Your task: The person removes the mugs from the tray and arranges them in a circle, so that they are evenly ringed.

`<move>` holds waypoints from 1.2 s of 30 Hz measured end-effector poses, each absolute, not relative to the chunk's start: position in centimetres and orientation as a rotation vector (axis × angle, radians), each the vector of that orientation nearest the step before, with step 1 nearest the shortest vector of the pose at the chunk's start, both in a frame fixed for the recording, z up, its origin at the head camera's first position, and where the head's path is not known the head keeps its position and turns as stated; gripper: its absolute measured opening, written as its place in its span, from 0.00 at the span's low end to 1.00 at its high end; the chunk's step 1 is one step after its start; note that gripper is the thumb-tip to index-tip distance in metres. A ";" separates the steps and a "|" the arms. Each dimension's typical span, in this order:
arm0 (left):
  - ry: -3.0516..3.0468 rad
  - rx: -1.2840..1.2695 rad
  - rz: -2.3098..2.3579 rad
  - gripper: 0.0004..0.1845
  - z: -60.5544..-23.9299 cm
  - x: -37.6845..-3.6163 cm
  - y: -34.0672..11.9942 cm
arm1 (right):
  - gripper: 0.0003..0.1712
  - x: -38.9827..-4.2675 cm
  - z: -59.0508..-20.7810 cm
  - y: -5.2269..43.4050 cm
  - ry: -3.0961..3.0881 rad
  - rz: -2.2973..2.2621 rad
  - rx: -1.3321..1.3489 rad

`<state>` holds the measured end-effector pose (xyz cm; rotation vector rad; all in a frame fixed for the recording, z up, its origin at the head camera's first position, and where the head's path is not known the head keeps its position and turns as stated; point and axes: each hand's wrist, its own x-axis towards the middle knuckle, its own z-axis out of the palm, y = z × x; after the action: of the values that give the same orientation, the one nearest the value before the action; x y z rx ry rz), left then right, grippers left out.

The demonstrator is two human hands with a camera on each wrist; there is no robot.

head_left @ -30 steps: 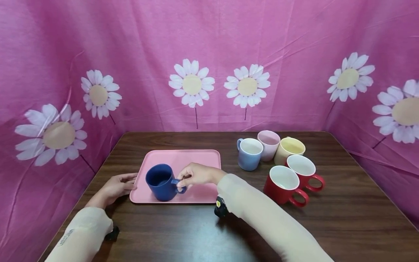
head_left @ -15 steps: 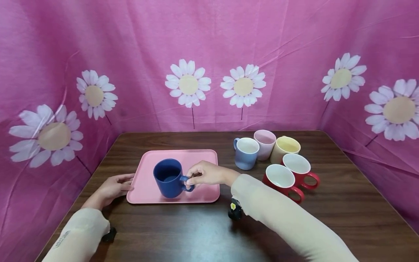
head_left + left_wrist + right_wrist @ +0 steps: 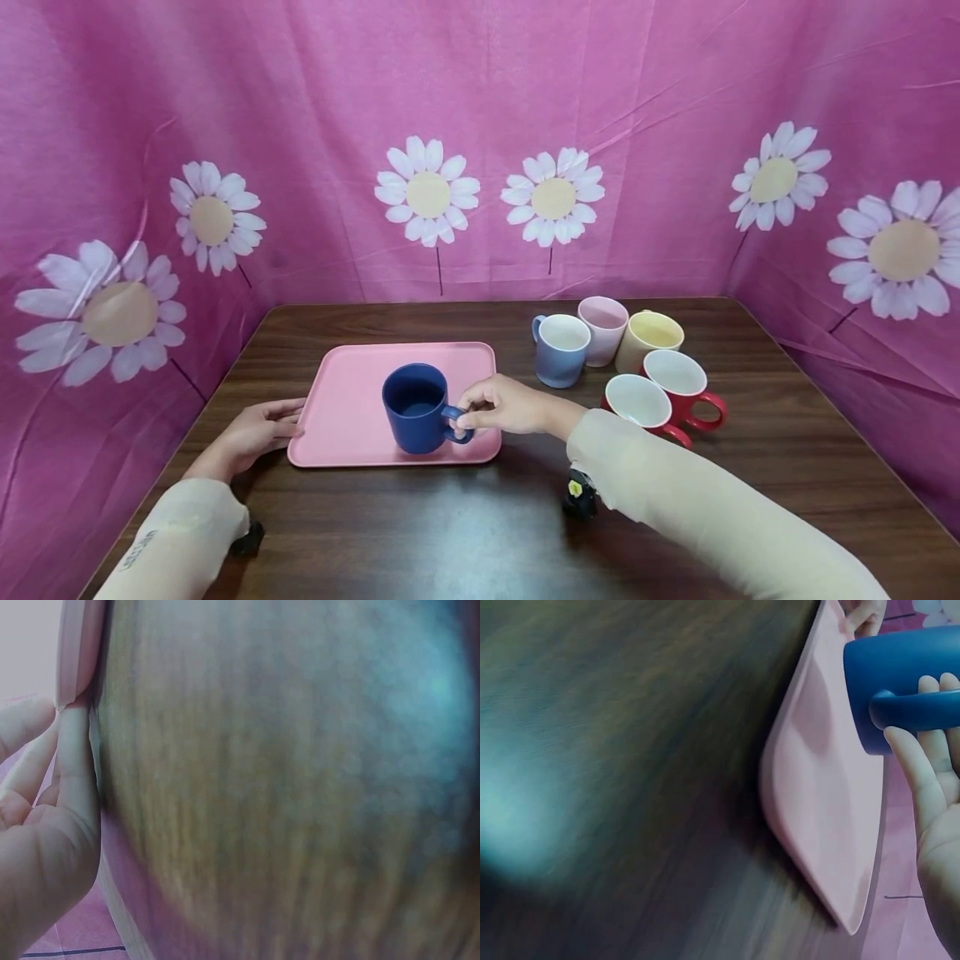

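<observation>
R hand (image 3: 506, 407): pinches handle of navy mug (image 3: 416, 408) (handle faces right).
L hand (image 3: 258, 429): flat, steadying pink tray (image 3: 352, 392) edge.

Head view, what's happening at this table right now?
A person's right hand grips the handle of a dark blue mug over the pink tray. The left hand rests flat against the tray's left edge. Five more mugs stand grouped on the wooden table, right of the tray.
</observation>
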<state>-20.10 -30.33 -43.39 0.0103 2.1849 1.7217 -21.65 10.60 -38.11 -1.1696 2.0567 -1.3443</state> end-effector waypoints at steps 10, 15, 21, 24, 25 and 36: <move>2.174 0.010 1.734 0.36 -43.2 -20.1 -30.2 | 0.07 -20.2 -38.7 14.0 2.049 -1.434 -1.029; 2.175 0.010 1.728 0.36 -43.1 -20.0 -30.2 | 0.09 -19.5 -38.8 15.4 2.036 -1.495 -0.960; 2.179 0.004 1.723 0.36 -43.1 -20.0 -30.2 | 0.12 -18.7 -38.5 17.0 2.086 -1.513 -0.849; 2.183 0.008 1.725 0.36 -43.3 -20.1 -30.3 | 0.13 -18.4 -38.5 17.8 2.105 -1.529 -0.817; 2.183 0.009 1.726 0.36 -43.4 -20.2 -30.3 | 0.13 -18.2 -38.5 18.0 2.108 -1.536 -0.808; 2.187 0.004 1.720 0.36 -43.7 -20.4 -30.5 | 0.12 -16.7 -38.8 20.3 2.240 -1.568 -0.704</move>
<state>-20.36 -30.52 -43.71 0.0044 2.1872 1.7197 -16.74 20.30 -38.82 -0.7040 2.2399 -1.5684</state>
